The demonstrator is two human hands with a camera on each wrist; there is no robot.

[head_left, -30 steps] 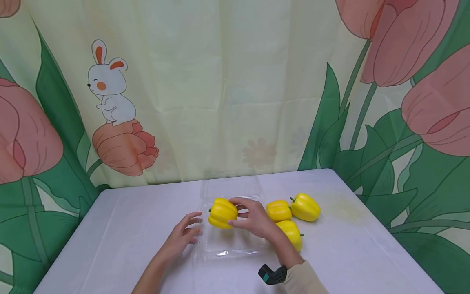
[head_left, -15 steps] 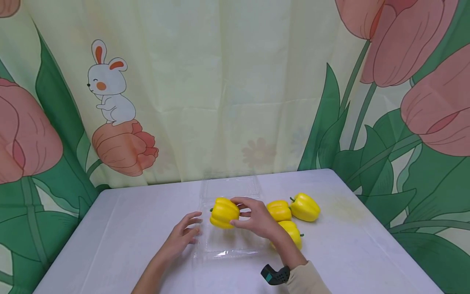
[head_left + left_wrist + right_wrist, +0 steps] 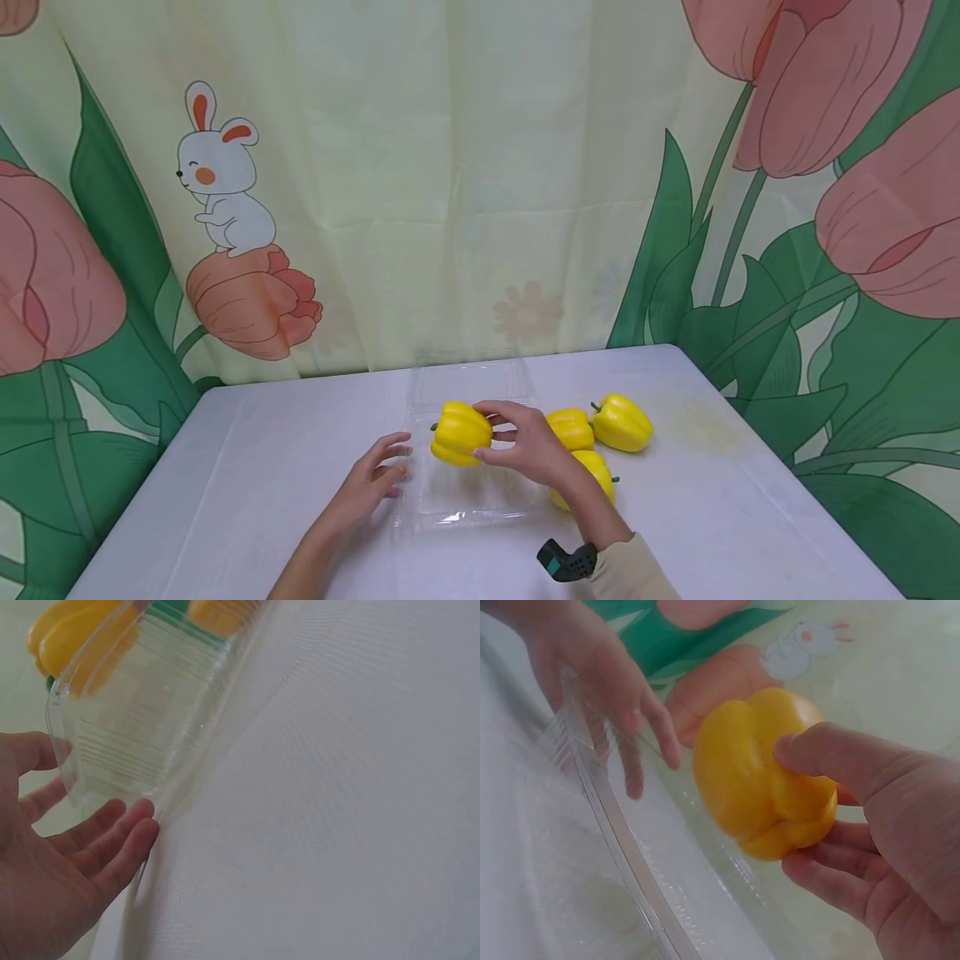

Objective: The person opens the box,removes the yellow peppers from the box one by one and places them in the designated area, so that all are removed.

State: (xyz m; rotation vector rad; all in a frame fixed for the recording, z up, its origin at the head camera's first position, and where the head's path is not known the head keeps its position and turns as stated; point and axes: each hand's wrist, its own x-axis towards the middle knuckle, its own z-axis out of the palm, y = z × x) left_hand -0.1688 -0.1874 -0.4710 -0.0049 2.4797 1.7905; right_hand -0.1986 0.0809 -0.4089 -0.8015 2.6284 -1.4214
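A yellow bell pepper (image 3: 462,433) hangs over a clear plastic container (image 3: 480,500), its green stem pointing left. My right hand (image 3: 521,443) holds this pepper by its right end; in the right wrist view the thumb (image 3: 810,754) lies on one side and other fingers on the opposite side. My left hand (image 3: 369,485) is at the container's left wall, fingers spread and loosely bent. The left wrist view has its fingertips (image 3: 142,810) against or very near the clear wall; exact contact is hard to tell.
Right of the container lie three more yellow bell peppers: one behind (image 3: 622,423), one in the middle (image 3: 570,429) and one in front (image 3: 596,475), partly behind the right forearm. The container's clear lid (image 3: 471,383) lies open toward the curtain. A white cloth (image 3: 247,483) covers the table.
My right hand has shifted slightly to the right with the bell pepper, which has turned a little. My left hand has stayed at the container's wall.
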